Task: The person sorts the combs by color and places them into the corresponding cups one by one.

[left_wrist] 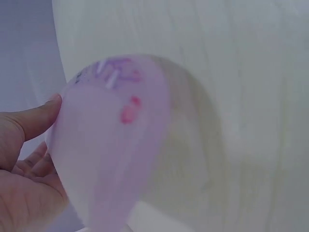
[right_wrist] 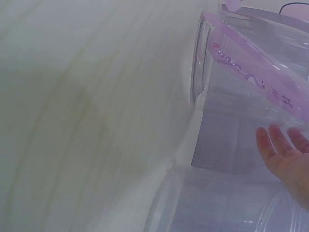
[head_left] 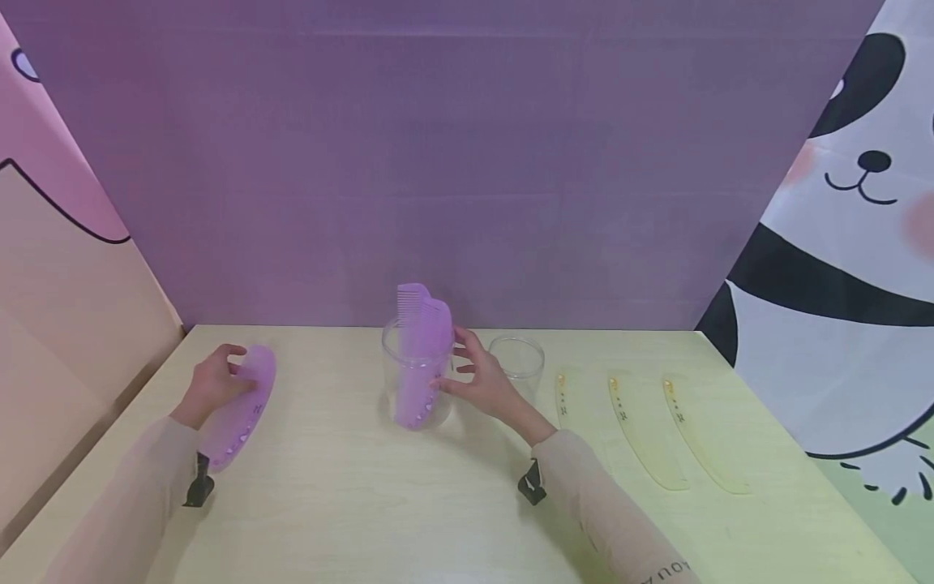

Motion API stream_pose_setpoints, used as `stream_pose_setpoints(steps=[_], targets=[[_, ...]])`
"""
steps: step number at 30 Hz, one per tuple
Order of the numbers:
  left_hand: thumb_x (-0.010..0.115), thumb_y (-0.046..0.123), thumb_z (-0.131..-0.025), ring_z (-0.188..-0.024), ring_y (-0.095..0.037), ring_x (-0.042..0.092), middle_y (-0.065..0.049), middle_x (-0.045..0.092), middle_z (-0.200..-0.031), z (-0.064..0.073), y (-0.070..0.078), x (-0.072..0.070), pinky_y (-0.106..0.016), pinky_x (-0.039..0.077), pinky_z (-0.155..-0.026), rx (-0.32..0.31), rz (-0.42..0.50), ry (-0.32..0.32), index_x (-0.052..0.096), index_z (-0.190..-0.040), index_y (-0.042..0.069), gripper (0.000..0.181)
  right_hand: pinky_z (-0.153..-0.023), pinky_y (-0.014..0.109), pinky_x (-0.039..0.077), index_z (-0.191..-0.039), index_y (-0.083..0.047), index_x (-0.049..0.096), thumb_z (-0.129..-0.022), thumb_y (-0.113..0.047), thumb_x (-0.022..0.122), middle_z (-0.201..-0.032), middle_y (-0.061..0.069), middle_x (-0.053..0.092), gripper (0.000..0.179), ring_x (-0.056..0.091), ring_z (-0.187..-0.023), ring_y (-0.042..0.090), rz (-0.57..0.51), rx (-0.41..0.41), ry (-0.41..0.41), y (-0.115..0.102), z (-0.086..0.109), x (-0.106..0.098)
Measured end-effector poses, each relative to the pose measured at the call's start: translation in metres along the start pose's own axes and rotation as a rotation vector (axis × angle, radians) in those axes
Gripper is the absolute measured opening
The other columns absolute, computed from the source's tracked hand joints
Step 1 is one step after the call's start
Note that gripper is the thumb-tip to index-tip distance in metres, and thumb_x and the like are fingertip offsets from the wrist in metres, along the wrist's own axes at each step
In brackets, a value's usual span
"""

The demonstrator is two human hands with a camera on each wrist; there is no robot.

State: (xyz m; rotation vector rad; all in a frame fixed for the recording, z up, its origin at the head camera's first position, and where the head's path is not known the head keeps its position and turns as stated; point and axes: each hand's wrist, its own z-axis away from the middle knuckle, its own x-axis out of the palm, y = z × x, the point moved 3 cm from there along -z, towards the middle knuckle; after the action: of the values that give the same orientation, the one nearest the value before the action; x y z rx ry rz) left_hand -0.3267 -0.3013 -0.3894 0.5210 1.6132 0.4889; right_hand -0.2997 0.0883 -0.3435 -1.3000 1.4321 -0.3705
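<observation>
My left hand [head_left: 212, 384] pinches a translucent purple comb [head_left: 241, 410] between thumb and fingers at the table's left side. The left wrist view shows that comb [left_wrist: 111, 125] tilted over the tabletop, with printed marks near its rounded end. At the middle of the table stands a clear cup [head_left: 392, 373] with two purple combs [head_left: 430, 332] upright in it. My right hand [head_left: 485, 381] is at the cup's right side, its fingers spread and thumb near the front wall. In the right wrist view the fingertips [right_wrist: 274, 129] are close to the cup; whether they touch cannot be told.
A second clear cup [head_left: 518, 357] stands behind the right hand. Three pale yellow translucent combs, one of them the middle comb [head_left: 642, 442], lie side by side on the right of the table [head_left: 350, 503]. A purple backdrop [head_left: 467, 162] rises behind the table's far edge.
</observation>
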Motion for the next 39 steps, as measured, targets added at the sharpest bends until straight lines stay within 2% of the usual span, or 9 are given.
stream_pose_setpoints(steps=[3, 10, 14, 21, 24, 28, 31, 35, 39], targets=[[0.065, 0.008, -0.076, -0.085, -0.046, 0.058, -0.039, 0.053, -0.104, 0.000, 0.003, -0.002, -0.048, 0.053, -0.069, 0.018, 0.004, 0.008, 0.035, -0.122, -0.013, 0.059, -0.093, 0.054, 0.044, -0.139, 0.000, 0.025, -0.077, -0.008, 0.071, -0.141, 0.021, 0.036, 0.078, 0.043, -0.124, 0.038, -0.004, -0.011, 0.005, 0.003, -0.001, 0.001], [0.065, 0.008, -0.075, -0.084, -0.043, 0.059, -0.036, 0.058, -0.100, -0.003, 0.007, -0.005, -0.045, 0.052, -0.067, 0.071, -0.026, 0.028, 0.040, -0.119, -0.012, 0.054, -0.093, 0.054, 0.044, -0.140, -0.010, 0.026, -0.075, -0.014, 0.075, -0.142, 0.012, 0.037, 0.081, 0.044, -0.124, 0.032, -0.016, -0.005, 0.019, 0.033, -0.010, 0.005], [0.067, 0.009, -0.075, -0.085, -0.042, 0.060, -0.033, 0.061, -0.098, -0.005, 0.015, -0.009, -0.042, 0.050, -0.067, 0.111, -0.043, 0.042, 0.045, -0.117, -0.010, 0.051, -0.093, 0.053, 0.045, -0.140, -0.011, 0.027, -0.075, -0.016, 0.075, -0.142, 0.011, 0.038, 0.081, 0.045, -0.124, 0.032, -0.012, -0.013, 0.021, 0.035, -0.010, 0.006], [0.068, 0.010, -0.077, -0.091, -0.042, 0.059, -0.032, 0.060, -0.102, -0.006, 0.043, -0.019, -0.041, 0.052, -0.067, 0.146, -0.015, 0.029, 0.047, -0.117, -0.007, 0.049, -0.093, 0.052, 0.046, -0.139, -0.002, 0.026, -0.076, -0.009, 0.073, -0.142, 0.018, 0.036, 0.079, 0.044, -0.124, 0.037, -0.011, -0.002, 0.006, 0.003, -0.002, 0.000], [0.068, 0.009, -0.078, -0.087, -0.040, 0.061, -0.033, 0.059, -0.103, -0.006, 0.057, -0.024, -0.034, 0.053, -0.063, 0.171, 0.026, 0.032, 0.045, -0.119, -0.009, 0.051, -0.092, 0.046, 0.047, -0.140, -0.003, 0.026, -0.076, -0.010, 0.073, -0.142, 0.017, 0.037, 0.079, 0.045, -0.124, 0.034, 0.011, 0.004, 0.004, 0.000, -0.001, 0.000], [0.067, 0.006, -0.078, -0.085, -0.037, 0.061, -0.034, 0.058, -0.102, -0.005, 0.075, -0.032, -0.026, 0.051, -0.060, 0.204, 0.071, 0.047, 0.043, -0.120, -0.010, 0.051, -0.093, 0.049, 0.047, -0.140, -0.002, 0.026, -0.076, -0.010, 0.073, -0.142, 0.017, 0.037, 0.079, 0.045, -0.124, 0.035, 0.005, -0.001, 0.005, 0.001, -0.001, 0.000], [0.066, 0.004, -0.079, -0.092, -0.040, 0.058, -0.034, 0.056, -0.106, -0.004, 0.090, -0.039, -0.032, 0.054, -0.066, 0.222, 0.094, 0.047, 0.042, -0.122, -0.011, 0.051, -0.092, 0.052, 0.046, -0.140, -0.002, 0.027, -0.076, -0.009, 0.073, -0.142, 0.018, 0.037, 0.079, 0.044, -0.123, 0.036, -0.008, -0.009, 0.007, 0.002, -0.001, 0.000], [0.065, 0.005, -0.081, -0.101, -0.042, 0.055, -0.034, 0.054, -0.111, -0.003, 0.110, -0.048, -0.047, 0.053, -0.078, 0.230, 0.100, 0.039, 0.041, -0.125, -0.009, 0.052, -0.092, 0.055, 0.045, -0.139, -0.001, 0.027, -0.076, -0.008, 0.073, -0.141, 0.019, 0.038, 0.079, 0.044, -0.123, 0.037, -0.022, -0.016, 0.010, 0.002, -0.001, 0.000], [0.064, 0.006, -0.082, -0.103, -0.042, 0.054, -0.032, 0.053, -0.115, -0.005, 0.126, -0.055, -0.049, 0.051, -0.082, 0.236, 0.133, 0.017, 0.039, -0.127, -0.008, 0.053, -0.092, 0.053, 0.045, -0.139, -0.001, 0.027, -0.075, -0.008, 0.073, -0.140, 0.019, 0.039, 0.079, 0.045, -0.123, 0.036, -0.012, -0.017, 0.011, 0.001, -0.001, 0.000]])
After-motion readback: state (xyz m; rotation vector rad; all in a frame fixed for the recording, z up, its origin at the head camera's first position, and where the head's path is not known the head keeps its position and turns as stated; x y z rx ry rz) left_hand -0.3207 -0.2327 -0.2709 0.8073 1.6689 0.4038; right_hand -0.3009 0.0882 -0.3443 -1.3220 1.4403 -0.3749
